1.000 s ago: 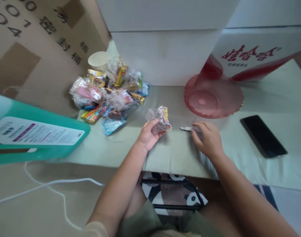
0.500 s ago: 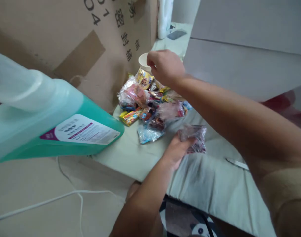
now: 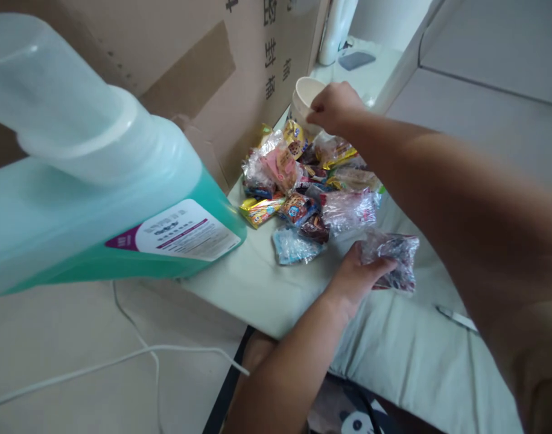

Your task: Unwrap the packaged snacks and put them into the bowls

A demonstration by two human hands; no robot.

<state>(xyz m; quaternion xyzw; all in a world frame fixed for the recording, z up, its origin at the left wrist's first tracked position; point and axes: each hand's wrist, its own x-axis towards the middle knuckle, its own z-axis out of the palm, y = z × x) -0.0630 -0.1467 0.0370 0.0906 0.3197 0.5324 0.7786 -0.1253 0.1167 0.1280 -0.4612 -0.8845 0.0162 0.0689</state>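
Paper cup (image 3: 305, 96): right hand (image 3: 332, 108) pinches its rim at 12 o'clock of the snack pile (image 3: 309, 181), by the cardboard box (image 3: 203, 66).
Cup is off-white and cylindrical, tipped toward the camera, probably because the grip holds only the rim. Left hand (image 3: 355, 274), at 5 o'clock of the pile, is clenched on a crinkly clear wrapped snack (image 3: 393, 262), pinning it on the cloth-covered desk (image 3: 257, 283). Glossy teal detergent jug (image 3: 90, 199) lies at 9 o'clock.

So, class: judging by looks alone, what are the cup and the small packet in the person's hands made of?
Cup, in the right hand: probably paper or thin plastic, being matt, off-white and thin-rimmed. Packet, in the left hand: clear plastic film, crinkled and glossy.
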